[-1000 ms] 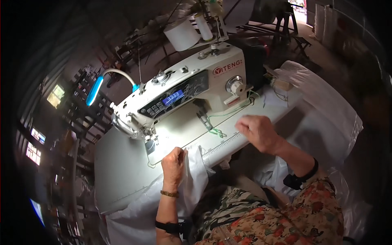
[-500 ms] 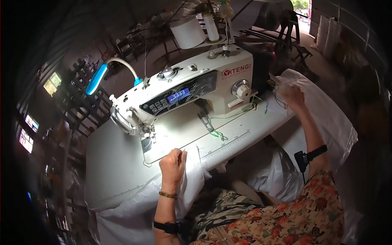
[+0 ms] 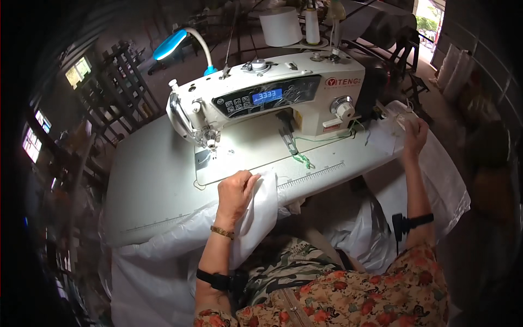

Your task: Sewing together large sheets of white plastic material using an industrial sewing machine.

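A white sewing machine (image 3: 272,90) with a lit display stands on a pale sewing table (image 3: 150,169). My left hand (image 3: 234,193) is closed on the edge of a white plastic-looking sheet (image 3: 263,199), at the table's front edge, nearer to me than the needle (image 3: 212,144). The sheet hangs down over that edge toward my lap. My right hand (image 3: 415,136) is at the table's right end with its fingers curled over a small pale bundle (image 3: 396,114). What exactly those fingers grip is unclear. Below that hand, another white sheet (image 3: 438,171) drapes down at the right.
Grey snips (image 3: 287,140) with green cord lie on the table by the machine's column. A lamp with a blue head (image 3: 170,44) lights the needle area. Behind the machine stand a large white thread cone (image 3: 280,28) and a thinner spool (image 3: 311,27).
The view has shifted, so the machine sits farther right and higher. My right hand has come a little nearer to me along the table's right end. My left hand still grips the sheet.
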Demonstrator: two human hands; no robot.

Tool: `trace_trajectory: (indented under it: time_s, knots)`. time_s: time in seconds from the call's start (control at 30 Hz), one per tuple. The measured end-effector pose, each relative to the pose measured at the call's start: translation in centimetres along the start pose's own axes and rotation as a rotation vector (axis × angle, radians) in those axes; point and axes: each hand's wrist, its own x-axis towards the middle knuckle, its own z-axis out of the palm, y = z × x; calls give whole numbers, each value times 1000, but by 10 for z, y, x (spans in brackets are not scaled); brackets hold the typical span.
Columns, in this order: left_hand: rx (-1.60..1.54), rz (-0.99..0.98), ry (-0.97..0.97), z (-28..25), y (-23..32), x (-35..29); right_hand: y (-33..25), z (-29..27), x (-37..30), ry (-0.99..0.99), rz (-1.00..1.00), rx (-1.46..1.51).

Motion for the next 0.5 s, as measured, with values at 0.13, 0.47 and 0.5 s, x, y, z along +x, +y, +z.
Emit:
trace_trajectory:
  time_s: [0.13, 0.47, 0.5]
  knots:
    - [-334, -157, 64, -8, -18, 0, -118, 4, -53, -299, 121, 525]
    - [-893, -396, -329, -8, -6, -2, -238, 48, -234, -1041, 353, 640]
    - [-963, -416, -338, -3, -7, -4, -246, 52, -244, -1075, 366, 604]
